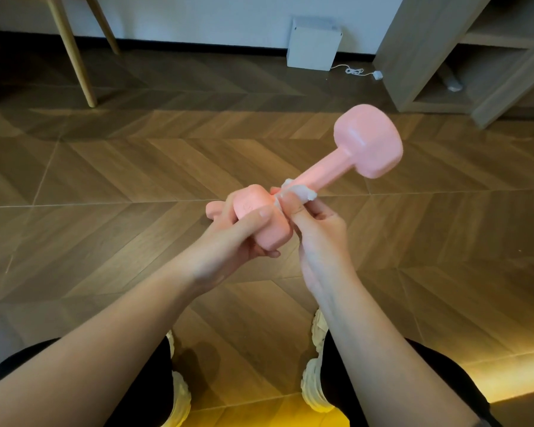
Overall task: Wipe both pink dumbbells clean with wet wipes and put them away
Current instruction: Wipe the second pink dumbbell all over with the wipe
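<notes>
I hold a pink dumbbell point(346, 158) in the air over the floor, slanting up to the right. My left hand point(228, 238) grips its near head, fingers curled round it. My right hand point(315, 223) pinches a crumpled white wet wipe point(299, 192) round the handle, close to the near head. The far head is free and shiny. A bit of pink point(211, 210) shows behind my left hand; I cannot tell whether it is the second dumbbell.
Wooden herringbone floor point(136, 167) all round. Chair legs point(74, 53) stand at the back left. A white box point(313, 44) with a cable leans on the wall. An open wooden shelf unit point(463, 57) is at the back right. My knees and white shoes point(315, 380) are below.
</notes>
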Tool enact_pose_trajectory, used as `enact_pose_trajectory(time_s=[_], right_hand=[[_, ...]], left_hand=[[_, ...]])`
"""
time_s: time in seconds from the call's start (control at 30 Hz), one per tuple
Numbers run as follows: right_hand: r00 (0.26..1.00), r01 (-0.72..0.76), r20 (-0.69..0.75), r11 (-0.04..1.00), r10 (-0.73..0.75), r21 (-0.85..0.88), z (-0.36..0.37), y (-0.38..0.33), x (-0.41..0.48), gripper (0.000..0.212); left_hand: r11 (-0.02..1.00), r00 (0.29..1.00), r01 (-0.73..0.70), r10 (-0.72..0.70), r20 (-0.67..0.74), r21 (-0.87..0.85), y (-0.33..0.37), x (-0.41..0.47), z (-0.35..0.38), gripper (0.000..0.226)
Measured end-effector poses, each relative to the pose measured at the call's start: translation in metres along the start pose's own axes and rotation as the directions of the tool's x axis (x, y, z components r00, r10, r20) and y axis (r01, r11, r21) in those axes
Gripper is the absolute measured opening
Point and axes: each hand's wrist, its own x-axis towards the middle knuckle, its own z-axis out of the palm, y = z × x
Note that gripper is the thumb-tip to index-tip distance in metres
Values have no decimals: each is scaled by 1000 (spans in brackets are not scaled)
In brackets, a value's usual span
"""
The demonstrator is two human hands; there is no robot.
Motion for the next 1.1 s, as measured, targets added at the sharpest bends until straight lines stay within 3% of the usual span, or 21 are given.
enact_pose_trajectory(time_s=[0.1,0.17,0.23,0.37,0.6,0.7,0.8,0.97,1.1], right_hand=[[998,24,-69,989,-14,144,-6,-9,7,37],[994,73,-92,970,-53,232,-13,-18,12,27],[994,92,-87,960,-71,266,-18,-24,13,21],[997,65,-69,955,-47,289,-19,-24,13,39],[997,72,20,997,-72,9,-7,-11,-3,30],[996,45,84,992,-36,-116,-1,5,-9,11],[994,66,92,992,-56,-108,0,2,-8,17],[985,173,11,983,-174,60,-14,-24,5,17],[993,120,-37,980,-116,155,-20,-24,6,26]], left_hand=[[999,998,45,-44,35,-23,5,-4,1,75],[995,995,95,-94,31,-44,6,-5,-3,87],[984,986,162,-159,44,-74,7,-6,-6,87],[947,949,305,-294,111,-103,13,-6,-4,78],[909,924,374,-347,161,-185,19,-6,-3,70],[880,912,405,-369,179,-249,24,-6,-5,59],[856,886,457,-415,206,-243,25,-9,-10,70],[870,890,455,-433,144,-189,23,-11,-13,76],[943,946,322,-316,74,-85,12,-1,-8,62]])
